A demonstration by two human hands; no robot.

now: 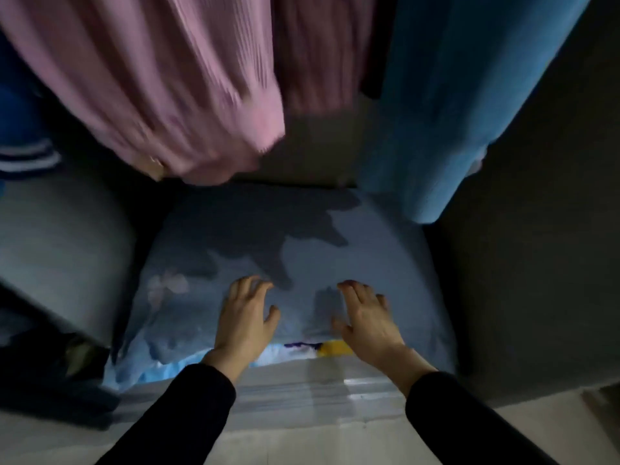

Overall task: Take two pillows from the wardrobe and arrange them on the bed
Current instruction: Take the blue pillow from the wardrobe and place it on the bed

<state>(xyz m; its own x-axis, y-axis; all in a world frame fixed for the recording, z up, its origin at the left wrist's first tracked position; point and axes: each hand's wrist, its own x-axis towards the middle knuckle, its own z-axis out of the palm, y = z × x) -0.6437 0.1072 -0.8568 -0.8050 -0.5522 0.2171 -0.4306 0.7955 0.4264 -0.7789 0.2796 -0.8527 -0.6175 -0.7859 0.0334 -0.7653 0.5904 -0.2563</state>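
A pale blue pillow (pixel 302 243) lies flat on the wardrobe floor, filling the middle of the view. A second pillow edge (pixel 302 350), white with purple and yellow print, shows beneath its near side. My left hand (pixel 246 317) hovers over or rests on the near part of the blue pillow, fingers spread and slightly curled. My right hand (pixel 365 317) is beside it in the same pose. Neither hand holds anything. Both arms wear black sleeves.
Hanging clothes crowd the top: a pink pleated garment (pixel 161 82) at left, a teal garment (pixel 446 105) at right. A grey bundle (pixel 60 243) sits left of the pillow. The dark wardrobe wall (pixel 536 263) stands at right. The pale wardrobe ledge (pixel 302 397) runs below the pillows.
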